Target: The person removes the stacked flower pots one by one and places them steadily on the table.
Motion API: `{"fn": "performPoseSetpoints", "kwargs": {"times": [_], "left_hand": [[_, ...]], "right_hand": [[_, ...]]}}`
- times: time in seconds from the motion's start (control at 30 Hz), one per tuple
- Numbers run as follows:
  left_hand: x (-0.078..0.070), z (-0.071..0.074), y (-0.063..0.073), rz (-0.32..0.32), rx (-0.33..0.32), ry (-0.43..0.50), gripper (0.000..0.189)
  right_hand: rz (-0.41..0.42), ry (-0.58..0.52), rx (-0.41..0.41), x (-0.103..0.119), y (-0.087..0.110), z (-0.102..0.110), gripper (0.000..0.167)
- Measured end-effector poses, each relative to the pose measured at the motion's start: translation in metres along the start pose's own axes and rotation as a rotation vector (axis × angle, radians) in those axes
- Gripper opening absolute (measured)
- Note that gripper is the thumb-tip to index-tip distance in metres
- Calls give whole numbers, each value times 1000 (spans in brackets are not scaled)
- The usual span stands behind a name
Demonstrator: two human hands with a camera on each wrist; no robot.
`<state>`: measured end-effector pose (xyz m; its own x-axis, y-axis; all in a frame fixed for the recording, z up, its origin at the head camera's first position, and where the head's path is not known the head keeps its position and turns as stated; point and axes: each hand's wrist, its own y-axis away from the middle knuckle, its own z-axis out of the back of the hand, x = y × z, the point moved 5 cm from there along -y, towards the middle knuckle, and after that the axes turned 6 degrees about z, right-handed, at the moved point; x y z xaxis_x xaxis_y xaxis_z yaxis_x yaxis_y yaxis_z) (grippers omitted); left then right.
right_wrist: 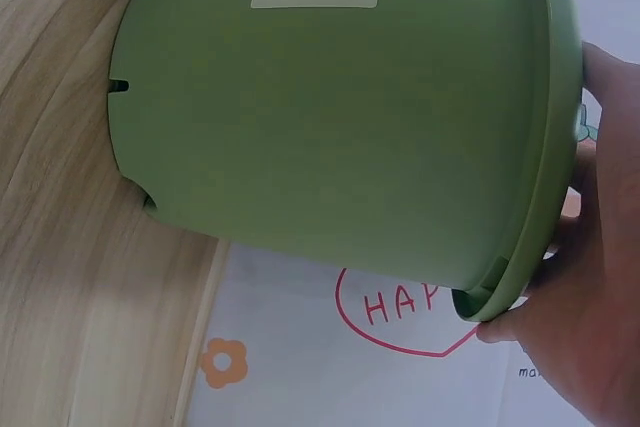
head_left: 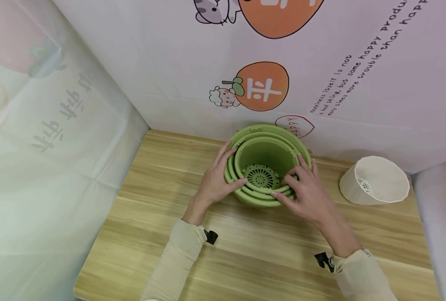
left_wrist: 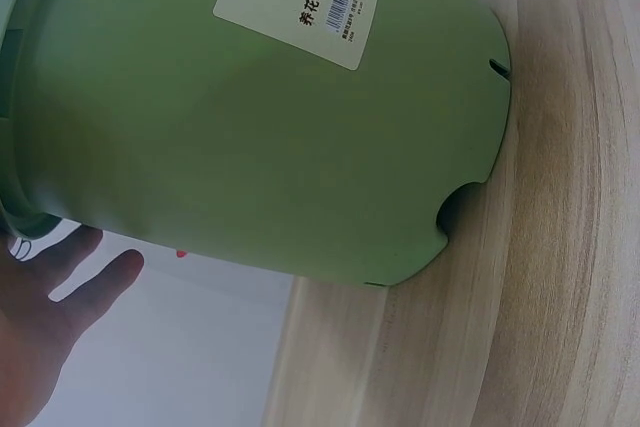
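Nested green plastic flowerpots point(head_left: 264, 202) stand on the table near the back wall, the innermost pot point(head_left: 268, 154) showing a slotted bottom. My left hand point(head_left: 217, 179) rests against the left side of the rims, thumb across the front and fingers stretched along the edge. In the left wrist view, fingers of the left hand point(left_wrist: 60, 297) are spread beside the outer pot point(left_wrist: 230, 127), which bears a paper label. My right hand point(head_left: 307, 190) grips the right side of the innermost pot's rim, some fingers bent inside. The right wrist view shows the right hand point(right_wrist: 570, 327) at the outer pot's rim point(right_wrist: 560, 97).
A white pot point(head_left: 373, 179) with small holes inside sits tilted at the right of the wooden table point(head_left: 245, 255). Printed cloth walls point(head_left: 170, 62) stand behind and at both sides, the back one close to the green pots.
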<state>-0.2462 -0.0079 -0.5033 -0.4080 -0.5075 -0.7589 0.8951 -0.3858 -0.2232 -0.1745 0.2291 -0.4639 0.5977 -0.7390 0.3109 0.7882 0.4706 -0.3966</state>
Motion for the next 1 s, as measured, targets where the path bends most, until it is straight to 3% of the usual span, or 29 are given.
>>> {"fn": "performPoseSetpoints", "kwargs": {"times": [0.27, 0.7, 1.0], "left_hand": [[1, 0, -1, -2, 1, 1, 103], [1, -2, -2, 3, -4, -15, 104], [0, -2, -2, 3, -1, -11, 105]], "right_hand": [[8, -47, -43, 1, 0, 4, 45], [-42, 73, 39, 3, 0, 7, 46], [-6, -3, -123, 3, 4, 6, 65]]}}
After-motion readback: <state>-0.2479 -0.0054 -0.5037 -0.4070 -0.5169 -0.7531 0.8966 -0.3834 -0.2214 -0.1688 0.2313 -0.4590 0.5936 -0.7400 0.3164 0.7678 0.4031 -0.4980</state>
